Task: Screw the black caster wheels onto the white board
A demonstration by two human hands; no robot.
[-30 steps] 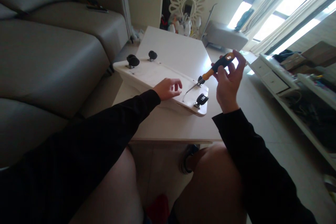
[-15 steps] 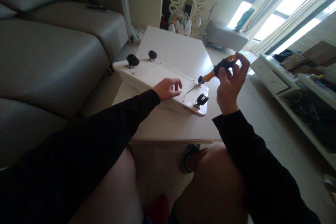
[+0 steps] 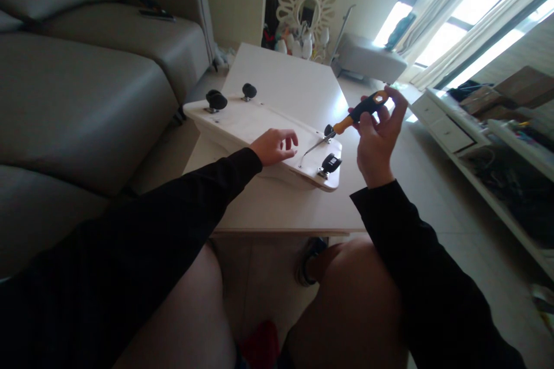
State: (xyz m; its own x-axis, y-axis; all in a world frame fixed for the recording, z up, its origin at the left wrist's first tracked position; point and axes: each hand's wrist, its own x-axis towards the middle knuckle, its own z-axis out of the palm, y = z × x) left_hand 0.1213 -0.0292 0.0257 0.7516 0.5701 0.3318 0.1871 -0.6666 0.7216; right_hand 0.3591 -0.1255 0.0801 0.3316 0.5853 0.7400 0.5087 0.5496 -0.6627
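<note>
A white wooden board [image 3: 268, 127] lies with its caster side up on the table. Black swivel casters [image 3: 330, 163] stand on it near both ends. My right hand [image 3: 374, 141] grips a screwdriver [image 3: 363, 110] with a black and orange handle, its shaft slanting down to the left. The tip is close to the board's surface near a small screw or hole [image 3: 300, 165]; whether it touches cannot be made out. My left hand [image 3: 274, 147] rests on the board's near edge, fingers loosely curled and apart from the thumb, with nothing visible in them.
The white table [image 3: 288, 66] reaches away from my knees. A grey sofa [image 3: 82, 86] stands on the left with a dark flat object [image 3: 156, 14] on it. To the right is a white drawer unit [image 3: 445, 127] with boxes. A decorative mirror [image 3: 307, 6] and a grey bench [image 3: 367, 57] are at the back.
The view has shifted very slightly. Both hands keep nearly the same places; the screwdriver handle has turned a little in my right hand.
</note>
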